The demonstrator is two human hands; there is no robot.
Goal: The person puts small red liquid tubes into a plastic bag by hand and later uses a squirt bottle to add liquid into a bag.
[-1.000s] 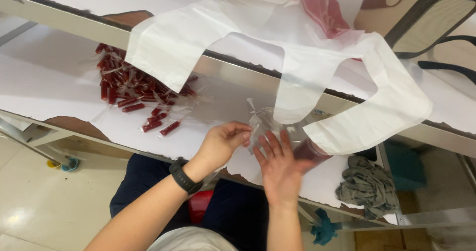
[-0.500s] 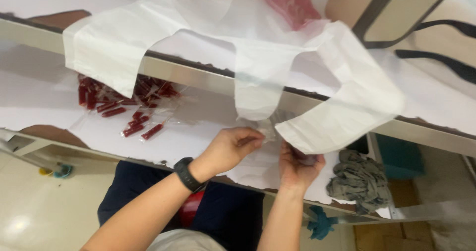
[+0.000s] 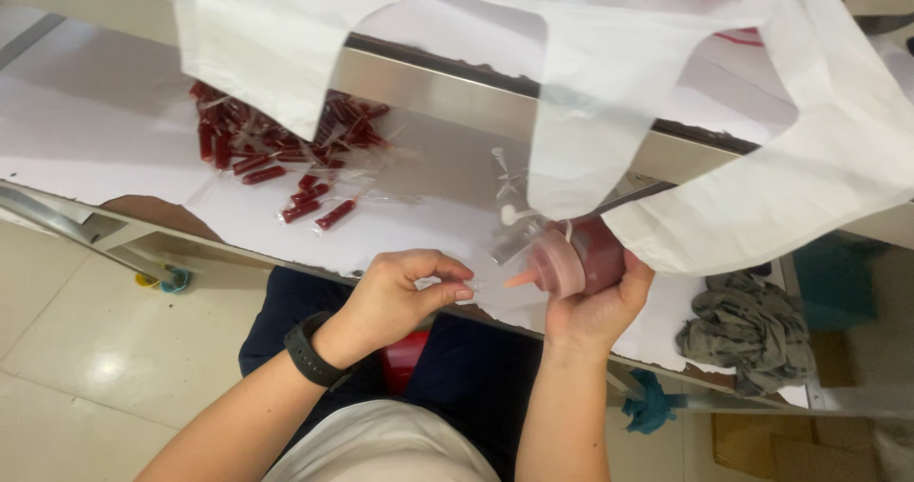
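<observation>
Red squeeze bottle (image 3: pixel 588 256), orange nozzle; red sachets (image 3: pixel 276 144); white bag (image 3: pixel 609 73); black wristband (image 3: pixel 309 354).

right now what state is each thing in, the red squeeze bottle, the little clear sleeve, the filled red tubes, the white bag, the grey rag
red squeeze bottle with orange nozzle: tipped sideways, nozzle pointing left, gripped by right hand
small clear plastic sleeve: pinched by left hand, just off the nozzle tip
red filled tubes: heaped loose on the white tabletop
white plastic bag: draped over the metal rail
grey rag: crumpled
</observation>
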